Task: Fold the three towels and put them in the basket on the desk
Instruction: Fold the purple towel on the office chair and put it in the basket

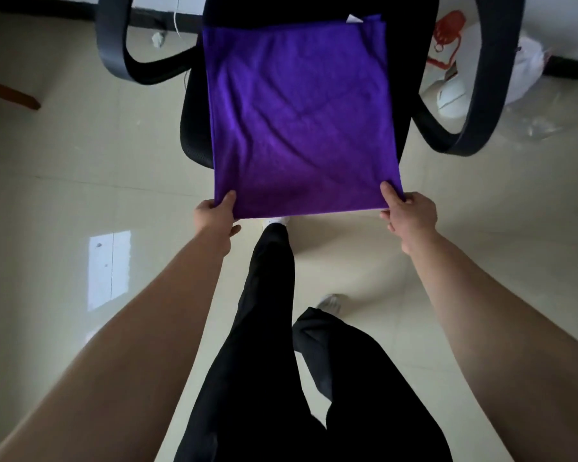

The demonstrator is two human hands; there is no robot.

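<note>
The purple towel [301, 111] lies spread over the seat of a black office chair [194, 128] at the person's 12 o'clock, and its near edge hangs past the front of the seat. The left hand [214, 215] pinches the towel's 7 o'clock corner between thumb and curled fingers. The right hand [409, 211] pinches the 5 o'clock corner the same way, and the cloth is drawn fairly taut between them.

The main risk is the surface. The seat is narrower than a counter, so the cloth overhangs it. If the near edge is carried toward 12 o'clock for the next fold, the far part could slide off the seat onto the floor [64, 161].

The chair may also shift under a pull, which would skew the fold.

At the far edge a white tag [354, 19] shows, and the cloth there looks doubled. Uneven tension between the two hands could drag those layers out of line. A loose pinch at either corner would drop that side and leave diagonal creases.

Neither the basket nor the other two towels are in view, so much of the task appears to remain.
</note>
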